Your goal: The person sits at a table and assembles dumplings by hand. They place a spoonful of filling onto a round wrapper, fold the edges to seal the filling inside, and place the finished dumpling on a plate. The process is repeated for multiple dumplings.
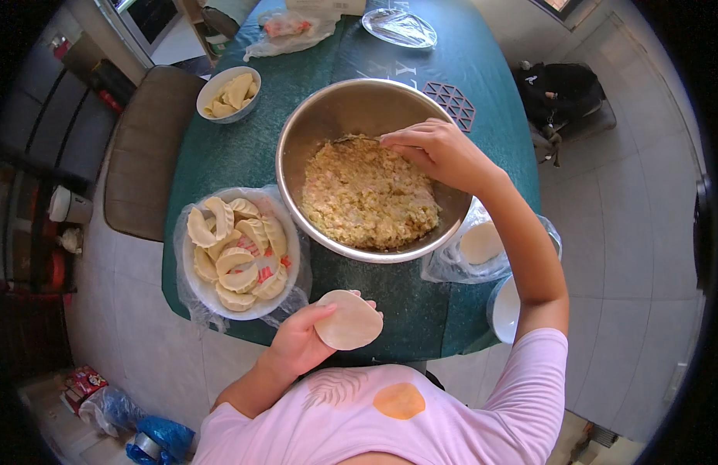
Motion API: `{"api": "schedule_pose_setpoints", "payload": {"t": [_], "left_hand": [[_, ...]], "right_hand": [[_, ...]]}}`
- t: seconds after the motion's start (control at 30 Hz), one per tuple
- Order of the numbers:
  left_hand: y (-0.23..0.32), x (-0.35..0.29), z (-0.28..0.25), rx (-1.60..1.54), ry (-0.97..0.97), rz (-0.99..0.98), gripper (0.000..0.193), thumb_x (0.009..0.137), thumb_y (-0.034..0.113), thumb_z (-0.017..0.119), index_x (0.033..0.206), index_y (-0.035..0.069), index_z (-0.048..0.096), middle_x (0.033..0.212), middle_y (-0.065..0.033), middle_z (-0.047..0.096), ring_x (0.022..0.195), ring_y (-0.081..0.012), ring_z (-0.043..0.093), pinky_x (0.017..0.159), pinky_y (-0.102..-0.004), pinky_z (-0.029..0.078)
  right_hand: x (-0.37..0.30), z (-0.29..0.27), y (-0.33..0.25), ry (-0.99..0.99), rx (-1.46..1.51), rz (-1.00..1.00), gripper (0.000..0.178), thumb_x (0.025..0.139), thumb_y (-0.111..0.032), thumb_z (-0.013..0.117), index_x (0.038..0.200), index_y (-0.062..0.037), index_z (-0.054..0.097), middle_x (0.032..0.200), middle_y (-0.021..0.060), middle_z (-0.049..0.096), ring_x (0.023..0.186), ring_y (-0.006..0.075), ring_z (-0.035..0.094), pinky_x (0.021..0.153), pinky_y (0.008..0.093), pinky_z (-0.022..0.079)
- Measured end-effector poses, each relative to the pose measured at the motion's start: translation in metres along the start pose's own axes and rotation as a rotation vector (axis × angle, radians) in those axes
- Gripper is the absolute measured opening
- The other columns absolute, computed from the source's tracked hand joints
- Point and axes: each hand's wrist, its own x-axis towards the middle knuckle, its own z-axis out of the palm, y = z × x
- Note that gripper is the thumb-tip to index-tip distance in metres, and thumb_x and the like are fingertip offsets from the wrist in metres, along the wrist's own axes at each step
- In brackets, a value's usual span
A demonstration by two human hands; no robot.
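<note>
My left hand (303,338) holds a round, flat dumpling wrapper (349,321) near the table's front edge, thumb on top and fingers beneath. Nothing lies on the wrapper. Over the large steel bowl (290,194), my right hand (436,151) is closed on a thin metal spoon (371,139). The spoon's end is partly hidden in the pale, chopped filling (366,194). To the left of the steel bowl, a plastic-lined white bowl (296,271) carries several folded dumplings (236,260).
Under my right forearm, a plastic bag (444,267) holds more round wrappers (481,243); a white bowl (504,310) stands nearer me. Farther off are a bowl of dumplings (233,94), a film-covered plate (399,29), a lattice trivet (452,105) and a plastic bag (293,35).
</note>
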Motion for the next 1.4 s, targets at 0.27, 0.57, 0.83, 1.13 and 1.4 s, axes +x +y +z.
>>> {"api": "schedule_pose_setpoints", "payload": {"t": [0.27, 0.57, 0.83, 1.13, 1.4], "left_hand": [[-0.002, -0.001, 0.006, 0.0, 0.121, 0.025, 0.037, 0.087, 0.015, 0.053, 0.121, 0.001, 0.05, 0.123, -0.0225, 0.053, 0.122, -0.0431, 0.043, 0.108, -0.0523, 0.029], [0.0, -0.002, -0.001, 0.002, 0.057, 0.003, 0.045, 0.089, 0.017, 0.051, 0.128, -0.003, 0.042, 0.13, -0.0222, 0.047, 0.125, -0.0343, 0.044, 0.108, -0.0459, 0.031], [-0.002, 0.0, -0.001, -0.017, 0.036, -0.008, 0.045, 0.089, 0.017, 0.051, 0.128, -0.003, 0.042, 0.131, -0.0228, 0.047, 0.125, -0.0347, 0.043, 0.109, -0.0462, 0.031], [-0.002, -0.001, -0.001, 0.007, 0.013, 0.011, 0.045, 0.09, 0.018, 0.051, 0.128, -0.004, 0.041, 0.131, -0.0228, 0.046, 0.125, -0.0338, 0.043, 0.109, -0.0455, 0.03], [-0.003, 0.0, -0.001, 0.022, 0.012, -0.006, 0.046, 0.09, 0.018, 0.05, 0.129, -0.004, 0.041, 0.131, -0.0224, 0.047, 0.125, -0.0327, 0.044, 0.108, -0.0439, 0.031]], "right_hand": [[0.003, -0.003, -0.004, -0.022, -0.004, -0.035, 0.024, 0.083, -0.009, 0.058, 0.106, -0.0098, 0.065, 0.096, 0.0089, 0.068, 0.092, 0.0276, 0.064, 0.085, 0.0397, 0.047], [0.001, -0.007, -0.001, 0.007, -0.06, 0.084, 0.019, 0.084, -0.01, 0.058, 0.101, -0.0098, 0.067, 0.091, 0.0097, 0.069, 0.087, 0.028, 0.064, 0.085, 0.04, 0.046], [0.005, 0.0, -0.004, 0.0, 0.001, -0.024, 0.021, 0.085, -0.013, 0.058, 0.104, -0.0101, 0.066, 0.094, 0.01, 0.069, 0.09, 0.0281, 0.063, 0.084, 0.0409, 0.046], [0.017, -0.005, -0.03, -0.053, -0.082, -0.018, 0.019, 0.084, -0.012, 0.057, 0.101, -0.0079, 0.065, 0.093, 0.0127, 0.068, 0.084, 0.0304, 0.064, 0.076, 0.0417, 0.049], [0.048, 0.006, -0.06, -0.255, -0.12, -0.167, 0.025, 0.079, -0.008, 0.056, 0.103, -0.0025, 0.06, 0.092, 0.0132, 0.064, 0.08, 0.0295, 0.064, 0.073, 0.0396, 0.051]]}}
